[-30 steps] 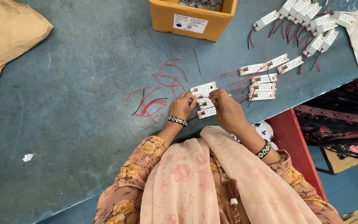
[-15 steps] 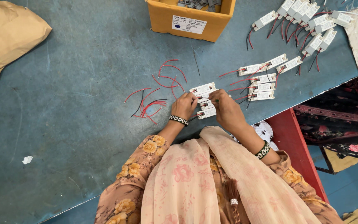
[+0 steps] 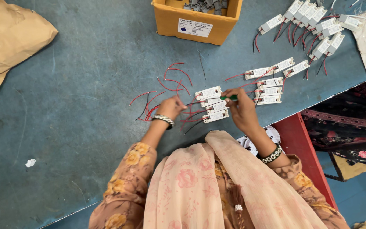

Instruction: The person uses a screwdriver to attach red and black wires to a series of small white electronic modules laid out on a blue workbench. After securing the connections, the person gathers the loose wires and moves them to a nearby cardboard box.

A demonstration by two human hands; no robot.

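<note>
Several small white rectangular modules (image 3: 212, 104) with red and black wires lie in a stack on the blue table (image 3: 85, 127) in front of me. My right hand (image 3: 242, 111) grips a thin green-handled tool (image 3: 229, 97), its tip pointing at the stack's upper modules. My left hand (image 3: 172, 106) is to the left of the stack, fingers pinched on a red wire next to a bunch of loose red wires (image 3: 166, 85).
More white modules (image 3: 272, 85) lie in a group to the right, and another row (image 3: 314, 21) at the far right. An orange cardboard box (image 3: 195, 19) holding small parts stands at the back. Brown paper (image 3: 9, 38) lies far left. The table edge runs diagonally on the right.
My left hand has shifted a little to the left, away from the stack, toward the loose wires. My right hand stays at the stack and the green tool now shows.
</note>
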